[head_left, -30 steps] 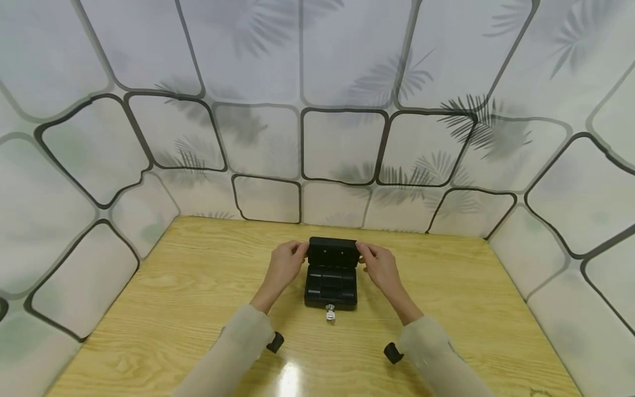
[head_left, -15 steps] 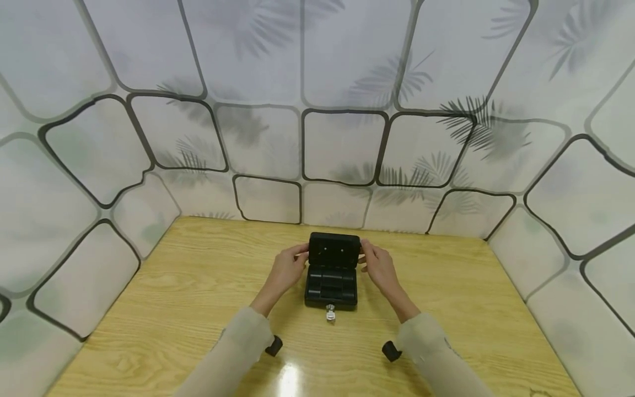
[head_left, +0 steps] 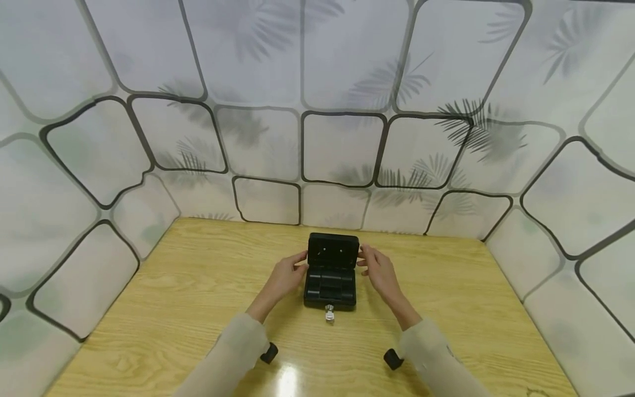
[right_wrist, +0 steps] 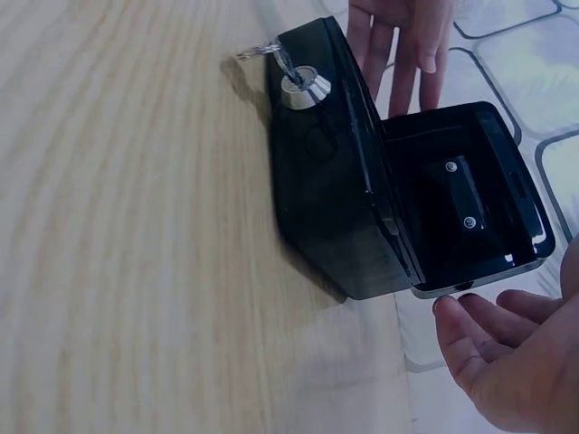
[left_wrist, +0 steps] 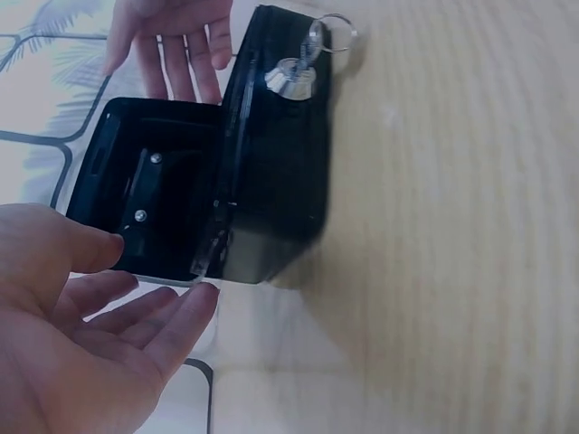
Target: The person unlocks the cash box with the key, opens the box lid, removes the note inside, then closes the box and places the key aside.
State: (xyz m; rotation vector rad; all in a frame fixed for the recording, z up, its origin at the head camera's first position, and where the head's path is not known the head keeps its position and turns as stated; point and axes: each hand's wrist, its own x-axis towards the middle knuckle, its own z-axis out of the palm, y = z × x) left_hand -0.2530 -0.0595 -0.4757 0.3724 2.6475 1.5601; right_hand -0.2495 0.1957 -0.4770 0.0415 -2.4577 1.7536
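A small black cash box (head_left: 317, 301) stands on the table with its lid (head_left: 333, 242) raised at the back. Seen from above, its compartments hold nothing. A key with a ring (left_wrist: 315, 41) sits in the silver lock (right_wrist: 306, 89) on the front wall. Beside the lid's left edge is my left hand (head_left: 284, 275), fingers relaxed, with the thumb overlapping the lid's edge in the left wrist view. My right hand (head_left: 379, 271) stays at the lid's right side, its loosely bent fingertips close to the lid's edge and hinge corner.
The box is on a light wood-grain table (head_left: 198, 264). Pale curtains (head_left: 342, 149) with dark rounded outlines and leaf prints enclose its back and sides. A black band piece (head_left: 393, 359) hangs under the right sleeve, another (head_left: 269, 353) under the left.
The lid has tipped further back into an upright stance. Both hands have let go of its upper corners and slid lower along its sides, fingers loosening. The box body has stayed put.
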